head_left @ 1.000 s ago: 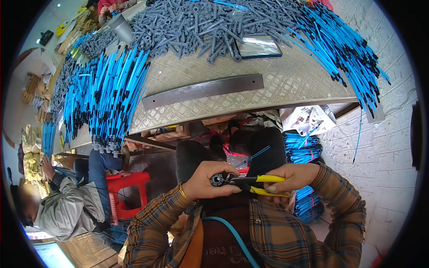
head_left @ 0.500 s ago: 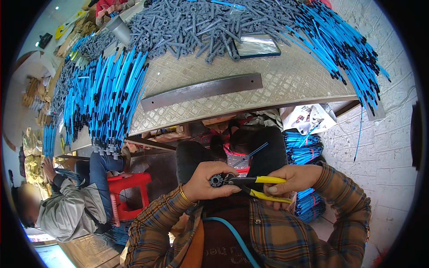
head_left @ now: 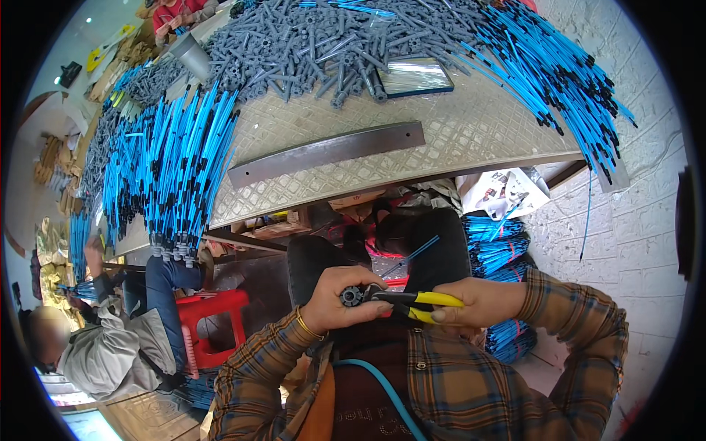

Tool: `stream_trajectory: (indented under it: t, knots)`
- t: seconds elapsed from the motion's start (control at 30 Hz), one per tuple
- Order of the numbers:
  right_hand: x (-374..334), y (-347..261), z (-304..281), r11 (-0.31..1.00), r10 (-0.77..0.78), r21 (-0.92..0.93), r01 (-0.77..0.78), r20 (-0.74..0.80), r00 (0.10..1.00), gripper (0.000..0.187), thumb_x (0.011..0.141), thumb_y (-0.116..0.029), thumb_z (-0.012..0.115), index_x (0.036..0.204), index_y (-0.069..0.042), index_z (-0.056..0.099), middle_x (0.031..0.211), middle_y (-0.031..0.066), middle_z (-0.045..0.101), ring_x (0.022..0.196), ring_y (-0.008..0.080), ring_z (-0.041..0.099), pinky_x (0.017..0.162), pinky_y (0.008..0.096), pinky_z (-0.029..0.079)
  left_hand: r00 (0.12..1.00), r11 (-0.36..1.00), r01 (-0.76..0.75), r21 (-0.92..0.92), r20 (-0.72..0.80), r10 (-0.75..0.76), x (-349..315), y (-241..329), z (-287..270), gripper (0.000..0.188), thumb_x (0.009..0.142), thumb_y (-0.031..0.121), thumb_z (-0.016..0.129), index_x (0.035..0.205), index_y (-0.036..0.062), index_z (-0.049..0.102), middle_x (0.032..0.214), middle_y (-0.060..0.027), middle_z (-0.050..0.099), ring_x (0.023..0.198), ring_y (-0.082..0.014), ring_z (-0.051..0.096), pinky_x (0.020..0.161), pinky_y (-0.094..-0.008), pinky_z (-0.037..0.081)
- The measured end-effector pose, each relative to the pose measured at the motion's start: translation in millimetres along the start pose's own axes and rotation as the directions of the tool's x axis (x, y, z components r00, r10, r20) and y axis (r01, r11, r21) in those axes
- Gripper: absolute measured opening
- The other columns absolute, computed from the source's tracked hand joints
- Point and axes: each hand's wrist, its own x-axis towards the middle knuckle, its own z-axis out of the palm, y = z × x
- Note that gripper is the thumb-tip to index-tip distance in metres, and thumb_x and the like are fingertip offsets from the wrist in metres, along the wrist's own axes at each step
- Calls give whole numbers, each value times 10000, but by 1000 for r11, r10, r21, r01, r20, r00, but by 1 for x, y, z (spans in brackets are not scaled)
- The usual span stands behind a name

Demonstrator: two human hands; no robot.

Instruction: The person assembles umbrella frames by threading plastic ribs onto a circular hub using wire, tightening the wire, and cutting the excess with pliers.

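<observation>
My left hand (head_left: 332, 298) is closed round a grey plastic piece with a notched round end (head_left: 351, 296). In my right hand (head_left: 479, 300) is a pair of pliers (head_left: 439, 299) with yellow handles, squeezed nearly together. The dark jaws meet the grey piece beside my left fingertips; what they bite on is hidden. Thin blue rods (head_left: 421, 252) show just beyond my hands, over my lap; my fingers hide whether they join the grey piece.
Ahead stands a table (head_left: 294, 158) bearing a dark metal bar (head_left: 331, 153), heaped grey plastic pieces (head_left: 294, 44) and blue rods with black ends (head_left: 180, 158). Bundled blue rods (head_left: 496, 246) lie below at right. At left, a person (head_left: 110, 345) sits near a red stool (head_left: 213, 316).
The pliers' handles have come closer together as my right hand tightened round them. The person at left has moved an arm. My view has shifted slightly.
</observation>
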Motion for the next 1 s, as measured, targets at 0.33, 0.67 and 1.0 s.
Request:
stream_trajectory:
  t: [0.33,0.67,1.0]
  knots:
    - [4,-24,9,644,-369,-765,-8,-320,873,286,895,-301,531,925,-26,458,772,170,573,677,358,580,566,420,458,952,999,35,39,-306,-21,3,-1,6,284,721,156,690,945,-4,620,780,-35,595,667,-103,550,639,-232,442]
    - [4,-24,11,682,-406,-725,97,-264,875,293,867,-302,565,911,-28,471,785,173,560,738,378,570,620,455,441,970,986,-17,-169,-240,-25,-16,-12,-3,443,735,248,551,1088,-20,562,786,-44,579,659,-82,552,635,-218,446]
    - [-1,-34,14,689,-328,-724,48,-251,911,290,875,-308,552,901,-29,475,767,170,557,727,384,565,613,450,439,968,991,-97,-95,-239,72,-17,-15,-3,664,828,558,459,1095,-44,548,772,-53,578,659,-93,562,613,-223,437]
